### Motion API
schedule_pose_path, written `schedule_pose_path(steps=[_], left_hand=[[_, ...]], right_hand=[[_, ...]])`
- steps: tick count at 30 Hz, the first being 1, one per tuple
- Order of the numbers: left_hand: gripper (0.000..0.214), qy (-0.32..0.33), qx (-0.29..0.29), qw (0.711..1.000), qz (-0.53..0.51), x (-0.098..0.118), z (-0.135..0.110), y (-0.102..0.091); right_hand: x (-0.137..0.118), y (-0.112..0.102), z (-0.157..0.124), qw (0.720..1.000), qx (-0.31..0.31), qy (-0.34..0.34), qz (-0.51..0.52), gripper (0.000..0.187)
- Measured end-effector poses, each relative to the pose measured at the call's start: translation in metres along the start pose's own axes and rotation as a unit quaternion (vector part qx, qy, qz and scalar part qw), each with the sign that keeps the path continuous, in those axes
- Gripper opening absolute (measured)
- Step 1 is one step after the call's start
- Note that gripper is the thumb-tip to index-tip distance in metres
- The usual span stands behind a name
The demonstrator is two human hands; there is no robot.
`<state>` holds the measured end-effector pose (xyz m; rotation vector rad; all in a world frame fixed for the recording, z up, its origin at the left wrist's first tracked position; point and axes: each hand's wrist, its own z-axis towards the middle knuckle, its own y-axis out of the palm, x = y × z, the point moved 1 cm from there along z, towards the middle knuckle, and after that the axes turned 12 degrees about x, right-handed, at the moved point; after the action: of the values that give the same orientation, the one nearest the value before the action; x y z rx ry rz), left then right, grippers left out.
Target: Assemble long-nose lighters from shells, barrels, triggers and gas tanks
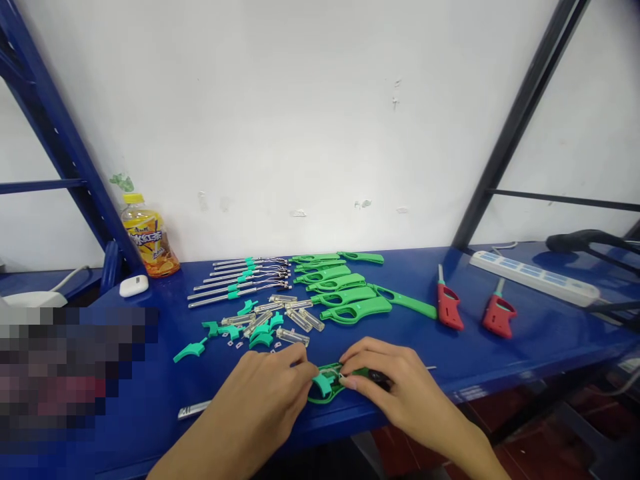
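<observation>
In front of me, near the desk's front edge, lies an open green lighter casing (320, 401) with a teal trigger (325, 383) in it. My left hand (273, 390) is closed at the casing's left side, fingertips against the trigger and rim. A metal tube (194, 409) sticks out to the left beyond my left forearm. My right hand (393, 380) pinches inside the casing just right of the trigger; the small part between its fingertips cannot be made out. Under its palm shows a black piece (380, 378).
Behind my hands lie loose teal triggers (261, 339), clear fuel tanks (293, 337), metal rods with wires (223, 291) and green casings (356, 310). Two red lighters (450, 310) and a power strip (535, 277) are at right. A drink bottle (151, 243) and white case (134, 286) stand left.
</observation>
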<state>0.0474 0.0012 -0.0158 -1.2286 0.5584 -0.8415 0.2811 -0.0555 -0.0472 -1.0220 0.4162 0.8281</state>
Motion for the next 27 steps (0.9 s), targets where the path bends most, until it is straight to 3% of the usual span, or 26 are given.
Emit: schedule_pose_path(steps=[18, 27], left_hand=[[0.027, -0.013, 0.020, 0.999, -0.027, -0.0030, 0.0014, 0.0010], [0.027, 0.000, -0.016, 0.997, 0.071, -0.0033, 0.0097, 0.0022]], right_hand=[[-0.0033, -0.0043, -0.0007, 1.000, -0.020, 0.007, 0.007, 0.016], [-0.0024, -0.0040, 0.0024, 1.000, -0.007, 0.017, 0.015, 0.008]])
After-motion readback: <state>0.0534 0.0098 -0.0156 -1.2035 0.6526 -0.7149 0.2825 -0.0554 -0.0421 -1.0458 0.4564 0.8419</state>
